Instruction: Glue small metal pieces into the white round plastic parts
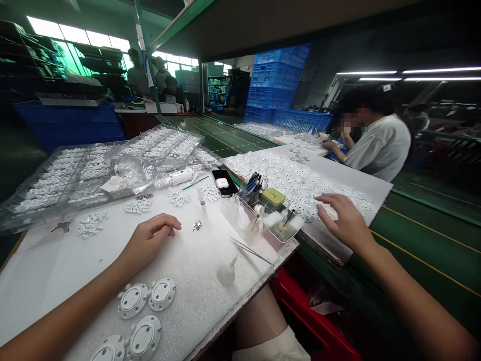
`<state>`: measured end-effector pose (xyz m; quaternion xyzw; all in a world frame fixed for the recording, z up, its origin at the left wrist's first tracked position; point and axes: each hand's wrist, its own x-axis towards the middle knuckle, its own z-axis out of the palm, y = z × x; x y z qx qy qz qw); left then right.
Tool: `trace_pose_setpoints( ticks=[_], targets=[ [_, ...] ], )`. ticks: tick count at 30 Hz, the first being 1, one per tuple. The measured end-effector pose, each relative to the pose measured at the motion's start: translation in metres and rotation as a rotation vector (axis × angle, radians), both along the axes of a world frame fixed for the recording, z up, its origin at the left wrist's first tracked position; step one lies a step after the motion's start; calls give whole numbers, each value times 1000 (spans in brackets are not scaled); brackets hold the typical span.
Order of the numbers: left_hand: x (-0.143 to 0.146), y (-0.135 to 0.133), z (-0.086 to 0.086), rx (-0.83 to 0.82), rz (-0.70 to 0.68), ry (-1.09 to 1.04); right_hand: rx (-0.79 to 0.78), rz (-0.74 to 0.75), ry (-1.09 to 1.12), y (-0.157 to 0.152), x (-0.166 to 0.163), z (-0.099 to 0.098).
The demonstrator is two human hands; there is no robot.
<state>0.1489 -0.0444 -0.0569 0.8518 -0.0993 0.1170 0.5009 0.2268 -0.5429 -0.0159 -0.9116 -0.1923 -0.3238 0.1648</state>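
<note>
1. The left hand (pixel 150 238) rests on the white foam-covered surface (pixel 56 271), about midway between its left and right edges. The fingers are curled in and the thumb tip meets the forefinger. I cannot tell whether anything small sits in that pinch.
2. Just beside those fingertips, toward the right edge, lies a small shiny silver piece (pixel 197 225). A loose cluster of small white plastic parts (pixel 90 223) lies near the left edge.
3. The right hand (pixel 343 220) is beyond the right edge of the surface, palm down, fingers spread wide and gripping nothing. It hovers over the near edge of a white board (pixel 349 175) strewn with small white round parts (pixel 285 175). I cannot tell whether the fingertips touch them.
4. Between the two hands, at the right edge, stands a clear plastic organiser tray (pixel 235 213) holding pens and a green-lidded tin (pixel 273 196).
5. Thin metal tweezers (pixel 251 250) lie near the right edge, with a small clear dropper bottle (pixel 227 273) just beside them, nearer the near edge.
6. Four round white plastic discs (pixel 131 300) sit in a group at the near edge, beside the left forearm.
7. Clear blister trays (pixel 75 175) filled with white parts cover the far left corner. A black tray (pixel 230 190) with a white capsule lies at the far edge.
8. A co-worker in a pale shirt (pixel 379 143) sits at the far end of the white board.
</note>
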Motion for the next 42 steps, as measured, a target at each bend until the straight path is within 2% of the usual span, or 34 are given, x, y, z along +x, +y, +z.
trace_pose_setpoints(
  ticks=[2,4,6,9,17,32,38,42],
  targets=[
    [1,1,0,17,10,8,-87,13,130,-24,26,-19],
    [1,3,0,34,29,15,-139,20,229,-41,38,-37],
    [2,4,-1,50,50,24,-164,16,291,-53,40,-49],
    [3,5,-2,68,59,39,-170,1,345,-61,39,-57],
    [4,5,-6,100,18,72,-173,27,441,-51,44,-59],
    [2,5,-4,119,0,104,-97,-79,463,-39,36,-55],
    [3,5,-7,118,-14,76,46,-109,435,-36,31,-53],
    [3,4,-5,109,-32,30,246,-172,400,-31,28,-45]
  ],
)
